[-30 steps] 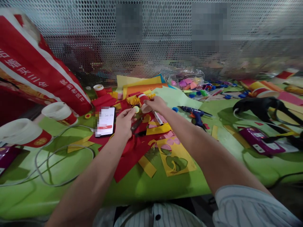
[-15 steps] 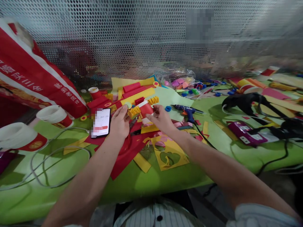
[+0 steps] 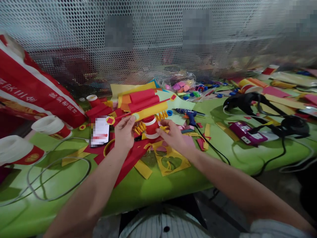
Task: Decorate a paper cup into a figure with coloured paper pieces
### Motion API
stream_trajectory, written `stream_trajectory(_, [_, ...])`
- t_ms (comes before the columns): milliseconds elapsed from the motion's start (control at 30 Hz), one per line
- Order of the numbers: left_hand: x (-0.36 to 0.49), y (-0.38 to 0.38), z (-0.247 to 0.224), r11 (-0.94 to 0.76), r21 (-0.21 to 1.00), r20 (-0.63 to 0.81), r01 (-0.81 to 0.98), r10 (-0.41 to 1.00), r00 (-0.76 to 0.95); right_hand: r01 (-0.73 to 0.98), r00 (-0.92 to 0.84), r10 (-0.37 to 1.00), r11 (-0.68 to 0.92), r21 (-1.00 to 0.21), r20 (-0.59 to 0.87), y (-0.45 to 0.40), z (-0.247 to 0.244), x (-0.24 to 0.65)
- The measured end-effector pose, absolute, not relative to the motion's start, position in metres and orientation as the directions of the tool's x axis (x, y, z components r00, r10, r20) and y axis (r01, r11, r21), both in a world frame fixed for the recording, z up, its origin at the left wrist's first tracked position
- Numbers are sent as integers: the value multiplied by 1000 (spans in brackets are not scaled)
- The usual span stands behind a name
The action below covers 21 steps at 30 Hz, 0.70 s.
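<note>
Pinching pale disc point(image 3: 136, 116) in left hand point(image 3: 125, 130), with phone point(image 3: 102, 129) to its left; holding red cup point(image 3: 151, 128) in right hand point(image 3: 172, 135), with glue gun point(image 3: 190, 115) to its right.

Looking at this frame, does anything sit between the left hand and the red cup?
Yes: a yellow pleated paper strip lies between the left hand, on its cup side, and the red cup. Nothing visible separates the right hand from the cup; its thumb appears to touch it.
</note>
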<state>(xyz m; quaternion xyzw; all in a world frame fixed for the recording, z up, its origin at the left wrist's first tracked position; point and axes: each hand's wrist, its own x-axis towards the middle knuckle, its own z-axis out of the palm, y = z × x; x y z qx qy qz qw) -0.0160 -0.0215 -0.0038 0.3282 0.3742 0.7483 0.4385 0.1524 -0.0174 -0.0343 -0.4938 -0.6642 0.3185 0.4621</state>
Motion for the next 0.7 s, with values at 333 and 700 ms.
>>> stream_trajectory(333, [-14, -23, -5, -345, 902, 230, -260, 893, -387, 263, -10, 919, 384, -885, 395, 2, 18, 173])
stream_trajectory(700, [-18, -23, -11, -344, 934, 287, -101, 886, -363, -19, -65, 976, 205, -979, 206, 13, 37, 149])
